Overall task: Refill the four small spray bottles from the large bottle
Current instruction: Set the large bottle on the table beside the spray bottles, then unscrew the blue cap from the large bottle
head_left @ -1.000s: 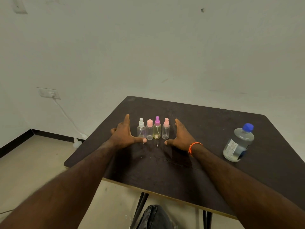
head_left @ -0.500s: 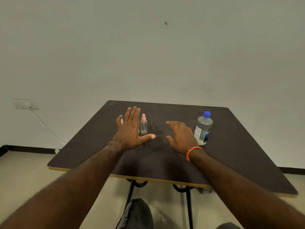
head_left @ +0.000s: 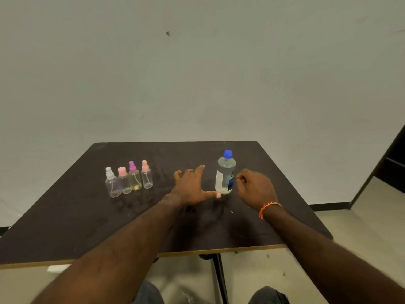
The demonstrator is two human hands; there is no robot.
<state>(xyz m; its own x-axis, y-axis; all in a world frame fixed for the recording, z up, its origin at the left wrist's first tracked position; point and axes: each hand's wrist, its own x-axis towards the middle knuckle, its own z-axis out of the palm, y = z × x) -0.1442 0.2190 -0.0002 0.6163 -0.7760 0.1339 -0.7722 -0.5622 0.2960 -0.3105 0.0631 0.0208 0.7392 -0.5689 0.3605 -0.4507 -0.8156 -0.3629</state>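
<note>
1. Four small spray bottles stand upright in a tight row at centre left of the frame, on the dark table (head_left: 65, 216): a white-cap bottle (head_left: 112, 183), a pink-cap bottle (head_left: 124, 181), a purple-cap bottle (head_left: 134, 177) with yellowish liquid, and a slim pink-nozzle bottle (head_left: 146, 175). None carries a label that I can see.
2. The left hand (head_left: 192, 186) lies mid-frame with fingers spread and straight, thumb stretched toward the big bottle's base; it grips nothing.
3. The big bottle (head_left: 225, 175) stands upright just right of that hand, blue cap on, clear liquid inside. Its white and blue label has lettering too blurred to read.
4. The right hand (head_left: 256, 187) sits just right of the bottle, fingers curled, empty; an orange band (head_left: 268, 207) circles its wrist.
5. A plain wall (head_left: 197, 73) fills the upper frame.
</note>
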